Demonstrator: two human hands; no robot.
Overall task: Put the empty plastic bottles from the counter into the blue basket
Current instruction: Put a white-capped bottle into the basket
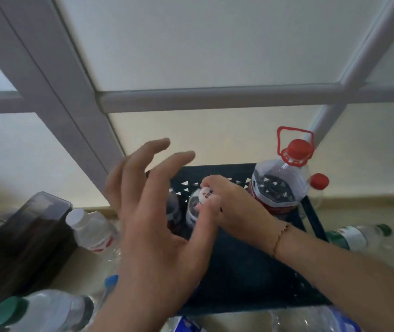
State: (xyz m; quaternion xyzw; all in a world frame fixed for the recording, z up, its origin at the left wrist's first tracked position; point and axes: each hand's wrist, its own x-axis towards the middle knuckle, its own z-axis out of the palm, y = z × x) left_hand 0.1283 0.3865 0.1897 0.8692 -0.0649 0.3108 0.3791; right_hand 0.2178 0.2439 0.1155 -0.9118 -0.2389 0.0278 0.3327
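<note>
The dark blue basket (pixel 243 271) sits on the counter below the window. A large clear jug with a red cap and red handle (pixel 279 185) stands upright in its far right corner. My right hand (pixel 234 207) reaches into the basket and is closed around the top of a small clear bottle with a white cap (pixel 206 194), which stands upright inside. My left hand (pixel 152 226) hovers over the basket's left edge with fingers spread and nothing in it. A dark bottle stands behind it in the basket, mostly hidden.
On the counter left of the basket lie a white-capped clear bottle (pixel 93 231), a green-capped bottle (pixel 38 310) and a blue-capped one (pixel 111 283). A dark rectangular container (pixel 23 240) stands far left. A green-labelled bottle (pixel 356 236) lies right. Crumpled clear bottles (pixel 310 319) lie along the front.
</note>
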